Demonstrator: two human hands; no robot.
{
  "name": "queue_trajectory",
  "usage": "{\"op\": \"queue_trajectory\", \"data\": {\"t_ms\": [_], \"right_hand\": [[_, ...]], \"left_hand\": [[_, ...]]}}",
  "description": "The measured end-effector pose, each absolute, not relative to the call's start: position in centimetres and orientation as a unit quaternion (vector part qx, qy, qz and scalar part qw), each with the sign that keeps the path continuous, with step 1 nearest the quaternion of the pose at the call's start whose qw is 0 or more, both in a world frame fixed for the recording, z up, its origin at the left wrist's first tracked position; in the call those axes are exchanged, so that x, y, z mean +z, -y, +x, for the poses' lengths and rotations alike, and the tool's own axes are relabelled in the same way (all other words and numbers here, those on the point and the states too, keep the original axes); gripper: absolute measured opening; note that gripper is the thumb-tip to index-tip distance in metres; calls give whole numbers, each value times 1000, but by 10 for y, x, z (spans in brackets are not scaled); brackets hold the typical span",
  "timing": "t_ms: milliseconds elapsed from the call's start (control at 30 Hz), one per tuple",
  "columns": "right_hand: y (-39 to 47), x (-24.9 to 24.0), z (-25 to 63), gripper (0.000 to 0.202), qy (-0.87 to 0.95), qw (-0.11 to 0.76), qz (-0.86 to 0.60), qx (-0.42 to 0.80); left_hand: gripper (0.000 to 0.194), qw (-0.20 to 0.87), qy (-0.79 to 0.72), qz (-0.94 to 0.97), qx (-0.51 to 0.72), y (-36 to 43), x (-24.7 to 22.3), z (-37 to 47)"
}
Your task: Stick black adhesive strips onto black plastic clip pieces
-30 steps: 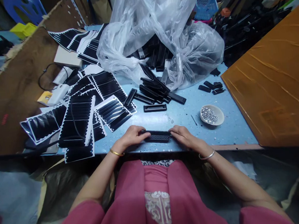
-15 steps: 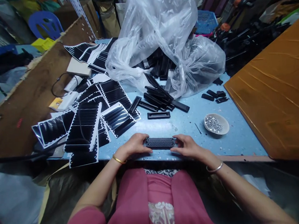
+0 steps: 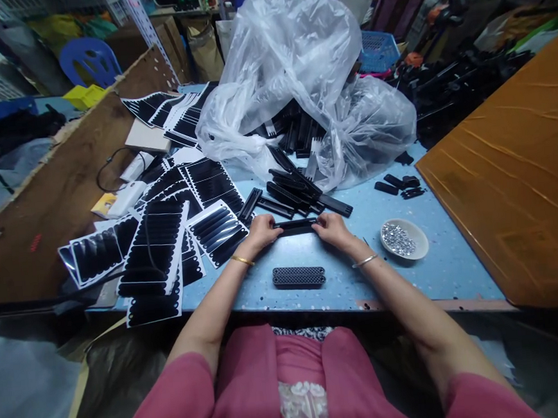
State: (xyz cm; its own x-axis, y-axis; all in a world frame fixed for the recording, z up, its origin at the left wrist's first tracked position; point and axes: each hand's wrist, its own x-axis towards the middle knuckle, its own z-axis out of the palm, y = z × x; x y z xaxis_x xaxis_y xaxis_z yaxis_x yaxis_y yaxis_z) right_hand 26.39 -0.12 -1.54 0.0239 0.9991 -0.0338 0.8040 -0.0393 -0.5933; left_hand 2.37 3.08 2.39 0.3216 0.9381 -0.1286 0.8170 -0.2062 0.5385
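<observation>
A long black frame-like part [image 3: 296,227] is gripped at its left end by my left hand [image 3: 263,231] and at its right end by my right hand [image 3: 332,229]. Nearer the table's front edge, two dark pieces with a mesh pattern [image 3: 298,277] lie side by side, touched by neither hand. Just beyond my hands is a loose pile of black plastic parts [image 3: 293,188], which spills from a big clear plastic bag [image 3: 295,47]. To the right sits a white bowl [image 3: 420,239] of small shiny metal pieces [image 3: 397,239].
Sheets of black strips [image 3: 151,248] overlap on the left of the blue table [image 3: 343,287], beside a wooden board [image 3: 63,168]. A few small black pieces [image 3: 386,188] lie behind the bowl. An orange-brown wrapped panel [image 3: 518,184] borders the right side.
Both hands have let go of the mesh-patterned pieces near the front edge and moved forward. They now hold the black frame-like part that lay before the pile.
</observation>
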Motion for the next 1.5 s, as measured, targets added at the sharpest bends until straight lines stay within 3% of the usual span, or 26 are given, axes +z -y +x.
{"op": "queue_trajectory", "data": {"t_ms": [200, 433, 533, 633, 733, 833, 1133, 1300, 1400, 1500], "right_hand": [[33, -23, 262, 10, 670, 212, -661, 262], [43, -16, 258, 28, 692, 221, -637, 258], [52, -13, 262, 28, 704, 221, -622, 261], [58, -13, 269, 28, 700, 227, -628, 254], [58, -15, 273, 25, 690, 238, -640, 241], [58, -16, 272, 23, 684, 251, -644, 234], [63, -16, 270, 21, 677, 288, -637, 230], [56, -11, 259, 21, 680, 308, -626, 224], [45, -5, 253, 24, 676, 323, -627, 213], [33, 2, 248, 34, 680, 343, -617, 197]], "left_hand": [[29, 285, -543, 780, 126, -4, 24, 5], [20, 265, -479, 831, 95, 9, 29, -2], [28, 295, -452, 839, 75, 12, 35, -11], [36, 265, -504, 816, 101, -3, 42, -22], [30, 162, -611, 762, 137, -35, 46, -27], [23, 148, -653, 732, 130, -70, 45, -27], [34, 243, -632, 698, 233, -75, 49, -51], [36, 503, -501, 611, 349, -41, 44, -51], [36, 591, -450, 589, 317, -32, 37, -38], [36, 559, -425, 683, 201, -29, 33, -18]]}}
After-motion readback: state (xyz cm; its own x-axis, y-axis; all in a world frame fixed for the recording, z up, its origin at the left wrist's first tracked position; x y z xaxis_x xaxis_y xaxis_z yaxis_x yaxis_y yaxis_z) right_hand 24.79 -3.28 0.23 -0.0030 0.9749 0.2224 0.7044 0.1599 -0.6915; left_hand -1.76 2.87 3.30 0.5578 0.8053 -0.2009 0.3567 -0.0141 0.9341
